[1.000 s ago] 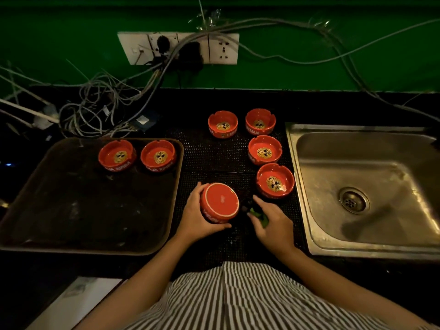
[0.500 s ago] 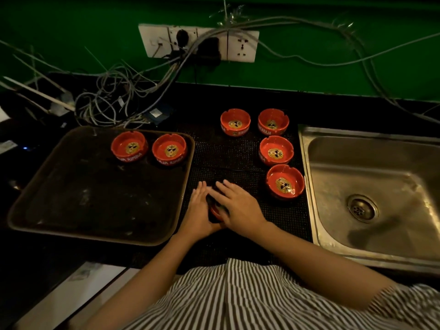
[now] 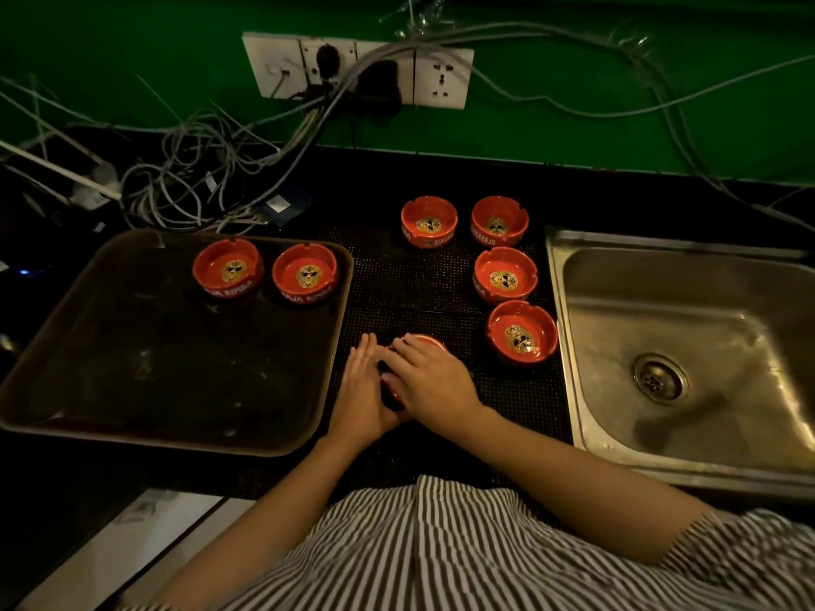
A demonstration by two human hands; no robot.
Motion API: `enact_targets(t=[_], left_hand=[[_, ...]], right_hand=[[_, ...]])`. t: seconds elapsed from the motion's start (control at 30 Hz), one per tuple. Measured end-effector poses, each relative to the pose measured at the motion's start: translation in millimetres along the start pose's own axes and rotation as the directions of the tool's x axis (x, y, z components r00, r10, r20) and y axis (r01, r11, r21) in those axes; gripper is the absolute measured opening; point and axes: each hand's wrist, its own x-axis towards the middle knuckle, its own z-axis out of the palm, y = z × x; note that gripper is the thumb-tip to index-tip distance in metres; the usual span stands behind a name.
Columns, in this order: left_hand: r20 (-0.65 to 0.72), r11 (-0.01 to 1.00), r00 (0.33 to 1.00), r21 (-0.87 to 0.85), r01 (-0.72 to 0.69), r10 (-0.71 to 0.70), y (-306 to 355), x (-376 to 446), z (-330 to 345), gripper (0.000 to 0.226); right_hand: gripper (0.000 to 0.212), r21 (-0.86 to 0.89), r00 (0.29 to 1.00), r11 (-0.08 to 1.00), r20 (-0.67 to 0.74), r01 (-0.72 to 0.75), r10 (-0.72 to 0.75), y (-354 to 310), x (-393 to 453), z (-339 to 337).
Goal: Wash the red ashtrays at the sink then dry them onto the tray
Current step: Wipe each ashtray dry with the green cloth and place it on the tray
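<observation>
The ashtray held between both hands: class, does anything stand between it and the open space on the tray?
Nothing visible does. The ashtray sits on the black mat between the left hand and right hand, just right of the tray. The tray's two ashtrays stand at its far edge, leaving the near part free.

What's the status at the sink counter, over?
Left hand and right hand cup one ashtray on the mat. Two ashtrays on tray. Sink path clear.
</observation>
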Motion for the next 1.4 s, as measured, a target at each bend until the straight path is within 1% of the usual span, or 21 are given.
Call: enact_targets(t=[0.07, 0.13, 0.2, 0.3, 0.4, 0.47, 0.53, 0.6, 0.67, 0.73, 0.8, 0.87, 0.9, 0.97, 1.03, 1.1, 1.2, 1.23, 1.3, 1.33, 1.4], left_hand=[[0.004, 1.0, 1.0, -0.022, 0.007, -0.007, 1.2, -0.5, -0.3, 0.116], [0.016, 1.0, 1.0, 0.004, 0.016, -0.016, 1.4, 0.3, -0.6, 0.117], [0.008, 1.0, 1.0, 0.0, 0.01, -0.01, 1.3, 0.2, -0.5, 0.124], [-0.004, 1.0, 1.0, 0.002, 0.012, -0.012, 2.0, 0.5, 0.0, 0.129], [0.014, 1.0, 1.0, 0.014, 0.011, -0.012, 0.8, 1.8, -1.2, 0.128], [0.01, 1.0, 1.0, 0.013, -0.001, 0.0, 1.8, 1.4, -1.5, 0.121], [0.023, 0.999, 0.999, -0.026, 0.043, -0.042, 2.6, -0.9, -1.9, 0.106], [0.019, 0.997, 0.998, -0.037, 0.061, -0.06, 1.1, 0.1, -0.9, 0.104], [0.006, 0.999, 0.999, -0.032, 0.037, -0.037, 0.3, 1.3, 0.0, 0.117], [0.0, 0.998, 0.999, -0.041, 0.041, -0.041, 1.6, 1.2, -1.1, 0.126], [-0.01, 0.998, 0.999, -0.057, 0.03, -0.031, 2.6, 1.3, -1.6, 0.128], [-0.006, 0.999, 1.0, -0.03, 0.015, -0.015, 2.5, 1.3, -2.2, 0.126], [-0.003, 1.0, 1.0, -0.001, 0.004, -0.004, 2.5, 2.1, -2.5, 0.123], [-0.004, 0.999, 1.0, 0.026, -0.02, 0.02, 1.1, 3.5, -0.6, 0.111], [-0.018, 1.0, 1.0, 0.02, -0.019, 0.02, 0.4, 2.5, 0.6, 0.098], [-0.024, 1.0, 1.0, 0.024, -0.017, 0.017, -0.4, 2.1, 1.0, 0.105], [-0.031, 0.999, 0.999, 0.029, -0.015, 0.016, 3.2, 1.1, -0.1, 0.128], [-0.026, 1.0, 1.0, 0.024, -0.011, 0.012, 3.9, 1.3, -0.3, 0.131], [-0.006, 1.0, 1.0, 0.025, 0.002, -0.002, 3.3, 2.0, -1.4, 0.13], [0.002, 0.999, 1.0, 0.037, 0.003, -0.003, 3.1, 2.6, -2.0, 0.125], [0.005, 0.997, 1.0, 0.079, -0.017, 0.017, 2.2, 3.2, -1.1, 0.109]], right_hand=[[0.04, 0.003, 0.996, 0.996, 0.029, 0.087, -0.087, 4.5, -12.0, -4.1], [0.036, -0.007, 0.991, 0.992, 0.029, 0.128, -0.127, 19.2, -22.7, -6.6], [0.034, -0.073, 0.995, 0.994, 0.048, 0.086, -0.082, 35.1, -22.0, -11.6], [0.046, -0.174, 0.99, 0.985, 0.132, -0.018, 0.041, 36.0, 0.5, -14.2], [0.052, -0.188, 0.988, 0.982, 0.14, -0.036, 0.063, 16.1, 21.4, -0.9], [0.048, -0.157, 0.988, 0.987, 0.155, 0.02, 0.004, -1.0, 20.4, 4.4], [0.043, -0.151, 0.988, 0.982, 0.114, 0.118, -0.101, -6.7, 2.9, 6.7], [0.045, -0.131, 0.982, 0.978, 0.123, 0.162, -0.146, 2.5, -16.0, 0.2], [0.051, -0.133, 0.985, 0.984, 0.138, 0.12, -0.101, 20.6, -23.8, -5.1], [0.052, -0.197, 0.988, 0.98, 0.155, 0.031, -0.001, 34.1, -13.2, -9.4], [0.054, -0.249, 0.98, 0.968, 0.185, -0.028, 0.076, 32.2, 4.4, -13.0], [0.061, -0.274, 0.975, 0.961, 0.204, -0.028, 0.087, 17.3, 18.0, -10.3], [0.061, -0.265, 0.976, 0.964, 0.203, -0.023, 0.08, 9.0, 19.8, -8.4], [0.051, -0.219, 0.98, 0.976, 0.196, 0.01, 0.033, -3.6, 12.0, -5.3], [0.045, -0.159, 0.981, 0.98, 0.171, 0.116, -0.088, -2.9, -7.4, -5.3], [0.048, -0.134, 0.98, 0.978, 0.143, 0.16, -0.14, 15.6, -23.0, -6.6], [0.058, -0.216, 0.972, 0.971, 0.23, 0.103, -0.052, 34.4, -21.7, -18.4], [0.067, -0.246, 0.961, 0.966, 0.275, 0.084, -0.013, 33.8, -15.1, -20.6], [0.08, -0.296, 0.952, 0.955, 0.292, 0.001, 0.089, 21.2, 1.5, -17.9], [0.076, -0.297, 0.955, 0.954, 0.272, -0.035, 0.119, 11.2, 8.4, -15.8], [0.059, -0.267, 0.977, 0.963, 0.195, -0.037, 0.092, -4.0, 14.4, -6.0]])
